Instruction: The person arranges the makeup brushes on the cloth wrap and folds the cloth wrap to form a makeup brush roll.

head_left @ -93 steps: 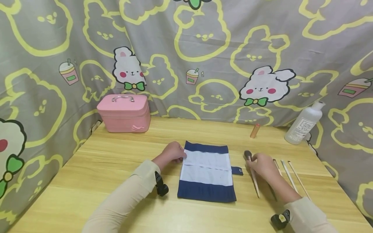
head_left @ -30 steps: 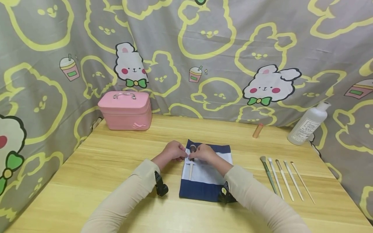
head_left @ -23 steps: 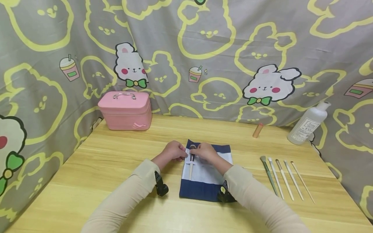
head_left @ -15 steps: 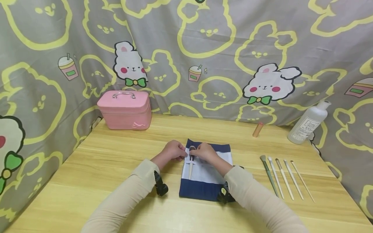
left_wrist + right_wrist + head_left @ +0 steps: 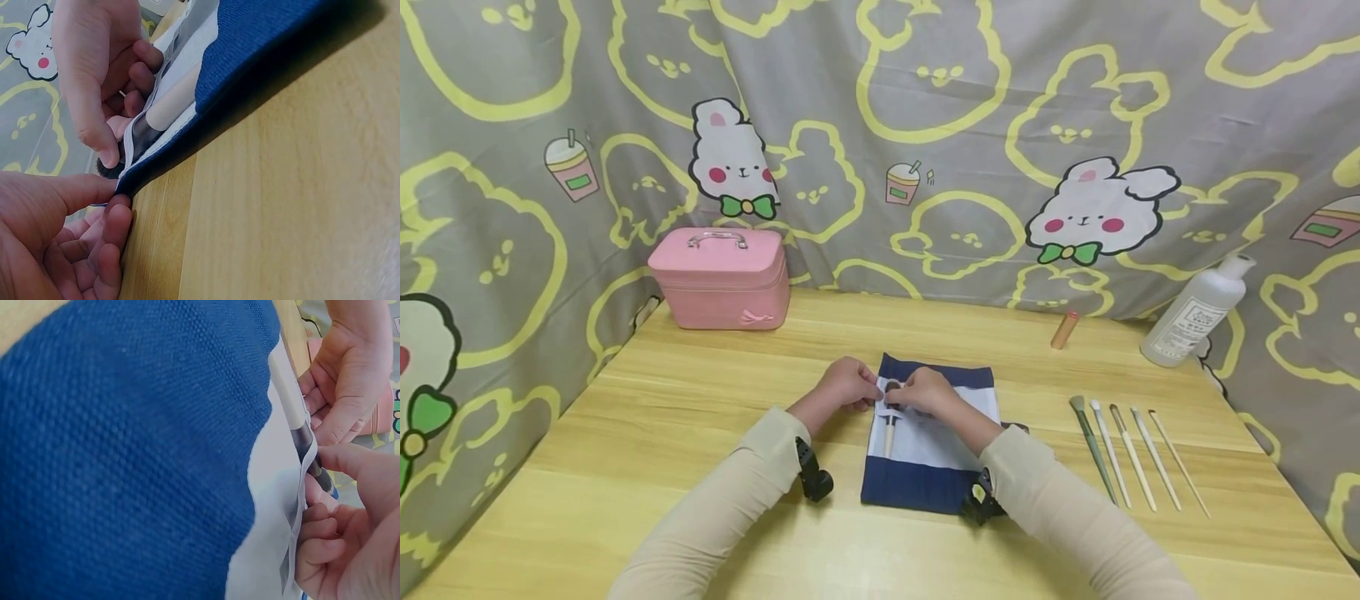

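A makeup brush (image 5: 890,437) with a dark head and pale handle lies along the left side of a navy-and-white fabric brush roll (image 5: 925,487). Its handle runs under a white band of the roll. My right hand (image 5: 927,392) pinches it close to the head, thumb and fingertips around the dark part, as the right wrist view shows. My left hand (image 5: 847,383) pinches the roll's left edge beside the brush head. In the left wrist view the brush handle (image 5: 172,103) reaches toward the navy flap, and fingers hide part of the dark bristles.
Several more brushes (image 5: 1123,454) lie side by side on the wooden table (image 5: 625,492) to the right. A pink case (image 5: 718,279) stands back left. An orange-brown tube (image 5: 1064,330) and a white bottle (image 5: 1198,312) are at the back right, before a patterned curtain.
The right hand has carried the brush from the right side of the table onto the roll's left side, under the band. Lately its grip shifted slightly; the left hand stayed at the edge.
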